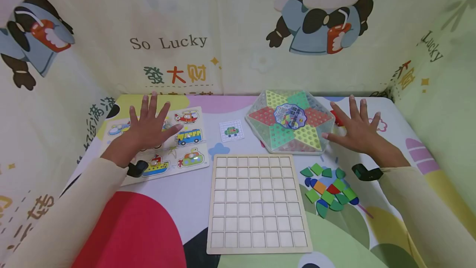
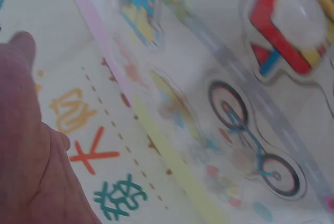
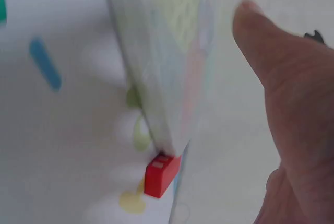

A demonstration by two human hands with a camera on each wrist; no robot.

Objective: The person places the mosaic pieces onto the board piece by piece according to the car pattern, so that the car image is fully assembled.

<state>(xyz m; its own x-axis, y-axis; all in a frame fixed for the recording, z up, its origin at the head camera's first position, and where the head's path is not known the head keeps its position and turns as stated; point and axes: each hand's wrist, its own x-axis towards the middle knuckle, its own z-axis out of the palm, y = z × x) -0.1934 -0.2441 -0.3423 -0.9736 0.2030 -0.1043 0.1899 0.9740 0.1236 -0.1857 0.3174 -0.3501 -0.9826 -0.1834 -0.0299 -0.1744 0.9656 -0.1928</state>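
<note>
My left hand [image 1: 148, 129], fingers spread and holding nothing, overlaps the vehicle puzzle board [image 1: 193, 158] at the left in the head view. The left wrist view shows a bicycle piece [image 2: 255, 138] on that board. On the other side my right hand [image 1: 358, 129] is also spread with nothing in it, its thumb near the rim of the hexagonal Chinese checkers box [image 1: 267, 137]. A wooden grid board [image 1: 259, 208] lies in the middle. Right of it is a loose cluster of green, blue, orange and red mosaic pieces [image 1: 327, 197].
A small pattern card [image 1: 225, 136] with a green turtle-like figure lies between the puzzle board and the box. Behind the box sits a red block [image 3: 160, 176]. Printed cloth walls [image 1: 238, 32] enclose the table at the back and both sides.
</note>
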